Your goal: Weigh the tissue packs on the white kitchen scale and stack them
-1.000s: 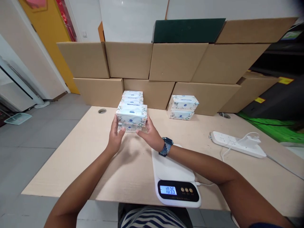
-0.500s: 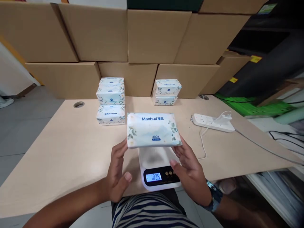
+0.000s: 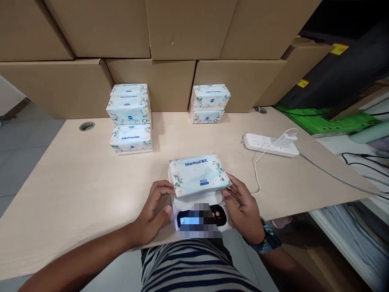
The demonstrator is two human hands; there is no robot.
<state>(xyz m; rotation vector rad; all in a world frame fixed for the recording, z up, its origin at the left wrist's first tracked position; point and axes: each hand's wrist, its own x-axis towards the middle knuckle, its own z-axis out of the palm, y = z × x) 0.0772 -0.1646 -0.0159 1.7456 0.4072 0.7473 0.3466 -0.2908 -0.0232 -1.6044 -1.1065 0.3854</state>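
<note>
A pack of tissues (image 3: 199, 174), white and pale blue with floral print and "Manhua" lettering, lies slightly askew over the platform of a white digital scale (image 3: 216, 198). The scale's display is blurred out. My left hand (image 3: 153, 211) is at the pack's left side, fingertips against it and thumb apart. My right hand (image 3: 243, 209) has its fingers at the pack's right corner, with the thumb in front. The pack sits between both hands. The undersides of the pack and the fingertips beneath its edges are partly hidden.
More tissue packs (image 3: 130, 140) are stacked at back left, and two packs (image 3: 209, 97) at back right. Cardboard boxes (image 3: 170, 85) form a wall behind. A white power strip (image 3: 270, 145) with a plug and cable lies right on the wooden table (image 3: 91, 174).
Both hands have lowered the tissue pack from above the scale onto its platform. The left fingers now sit at its side. The view has tilted down a little.
</note>
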